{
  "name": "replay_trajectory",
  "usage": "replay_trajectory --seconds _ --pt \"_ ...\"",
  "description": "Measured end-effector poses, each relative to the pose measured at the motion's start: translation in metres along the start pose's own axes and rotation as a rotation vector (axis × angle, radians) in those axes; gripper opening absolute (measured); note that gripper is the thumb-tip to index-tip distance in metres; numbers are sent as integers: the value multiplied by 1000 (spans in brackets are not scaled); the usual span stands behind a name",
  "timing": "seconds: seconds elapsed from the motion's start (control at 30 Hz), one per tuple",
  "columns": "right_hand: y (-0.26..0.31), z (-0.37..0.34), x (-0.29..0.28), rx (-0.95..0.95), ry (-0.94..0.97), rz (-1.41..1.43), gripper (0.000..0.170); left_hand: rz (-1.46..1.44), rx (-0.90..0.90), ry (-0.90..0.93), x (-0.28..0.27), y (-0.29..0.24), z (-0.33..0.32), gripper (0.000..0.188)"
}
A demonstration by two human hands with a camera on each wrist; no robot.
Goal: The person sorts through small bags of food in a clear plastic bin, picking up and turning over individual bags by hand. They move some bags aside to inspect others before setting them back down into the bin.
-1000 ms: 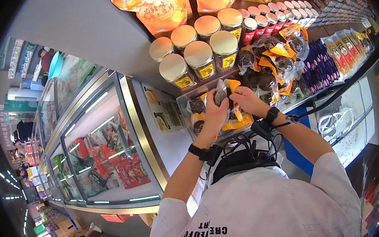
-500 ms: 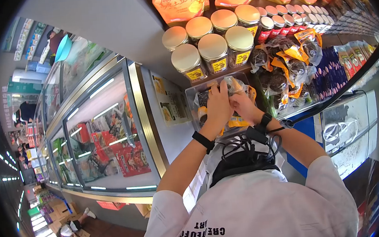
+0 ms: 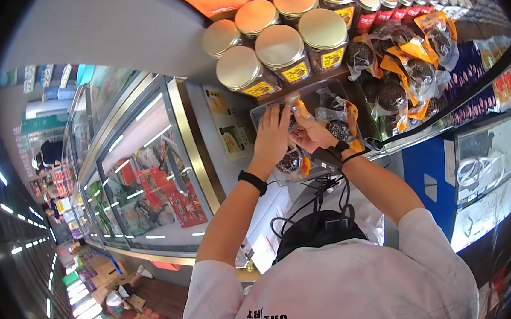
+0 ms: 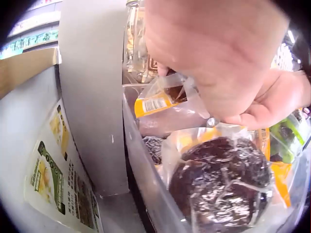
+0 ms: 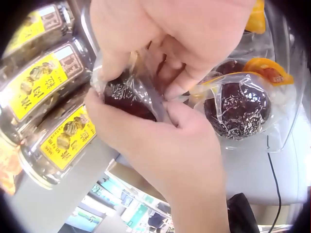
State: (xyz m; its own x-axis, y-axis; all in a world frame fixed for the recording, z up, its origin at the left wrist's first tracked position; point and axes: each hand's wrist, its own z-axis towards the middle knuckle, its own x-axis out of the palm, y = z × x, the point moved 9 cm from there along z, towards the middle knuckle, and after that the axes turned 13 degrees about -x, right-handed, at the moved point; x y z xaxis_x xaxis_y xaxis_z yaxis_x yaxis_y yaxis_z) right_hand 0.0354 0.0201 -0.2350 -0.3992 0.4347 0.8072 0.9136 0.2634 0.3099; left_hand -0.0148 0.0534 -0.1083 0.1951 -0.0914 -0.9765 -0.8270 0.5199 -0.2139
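Both hands are over a clear plastic tub (image 3: 346,86) of bagged dark round foods. My left hand (image 3: 273,135) curls its fingers and thumb around one clear bag (image 5: 129,97) with a dark round food inside. My right hand (image 3: 313,136) pinches the same bag from the other side, as the right wrist view shows. An orange label with a barcode (image 4: 154,104) shows on plastic below the left hand. Beside them in the tub lie another bagged dark round food (image 4: 221,184) and one with an orange label (image 5: 238,109).
Jars with gold lids (image 3: 279,46) stand behind the tub. A heap of similar bagged foods (image 3: 394,91) is to its right. A glass-fronted display case (image 3: 147,162) flanks the left side. A black cable (image 3: 461,104) crosses in front of the shelf.
Both hands have gone from holding a bag up over the tub to working low at its left part. Bags in the tub's right part have come into sight. The head view has shifted.
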Motion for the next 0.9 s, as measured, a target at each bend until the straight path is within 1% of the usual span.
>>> replay_trajectory --seconds 0.07,0.1,0.13,0.2,0.23,0.27,0.33,0.37,0.43,0.47,0.5,0.53,0.57,0.6,0.63,0.7,0.73,0.77,0.8,0.83,0.9 --pt "-6 5 1 29 78 84 14 88 66 12 4 5 1 64" --pt "-8 7 1 61 134 77 19 119 89 48 7 9 2 60" --pt "-7 8 -5 57 122 89 19 117 99 63 7 13 2 60" --pt "8 8 -3 46 145 -164 28 236 219 139 18 14 1 60" --pt "5 13 -10 101 166 -245 40 234 223 148 21 15 1 60" --pt "8 18 -11 101 162 -240 40 268 260 149 25 14 2 59" --pt "13 27 -18 114 168 -423 52 301 301 154 30 14 5 59" --pt "13 32 -21 116 162 -418 52 280 280 144 30 16 7 59" --pt "15 40 -23 75 201 -478 64 255 258 138 29 18 11 59" --pt "13 41 -25 80 199 -478 64 207 263 185 28 19 11 58" --pt "15 44 -28 31 179 -544 67 159 265 232 26 21 10 57" --pt "16 47 -29 -18 161 -609 71 160 259 235 23 24 10 57" --pt "12 52 -34 -12 165 -607 71 120 253 277 23 28 8 57" --pt "10 59 -41 -12 180 -721 74 80 248 319 21 30 5 56" --pt "8 63 -48 -11 196 -835 77 82 241 323 19 31 3 56" --pt "12 61 -41 -35 225 -839 77 -32 57 486 21 37 2 54" --pt "16 60 -36 -66 249 -846 78 -32 57 487 18 30 -1 54" --pt "20 59 -33 -66 249 -846 78 -59 53 372 6 22 -2 53" --pt "23 58 -30 -66 273 -916 78 -87 47 257 -5 16 -3 53" --pt "25 57 -27 -64 298 -986 77 -90 46 259 -1 15 -5 53" --pt "25 61 -32 -34 307 -976 77 -47 9 216 8 20 -8 51"
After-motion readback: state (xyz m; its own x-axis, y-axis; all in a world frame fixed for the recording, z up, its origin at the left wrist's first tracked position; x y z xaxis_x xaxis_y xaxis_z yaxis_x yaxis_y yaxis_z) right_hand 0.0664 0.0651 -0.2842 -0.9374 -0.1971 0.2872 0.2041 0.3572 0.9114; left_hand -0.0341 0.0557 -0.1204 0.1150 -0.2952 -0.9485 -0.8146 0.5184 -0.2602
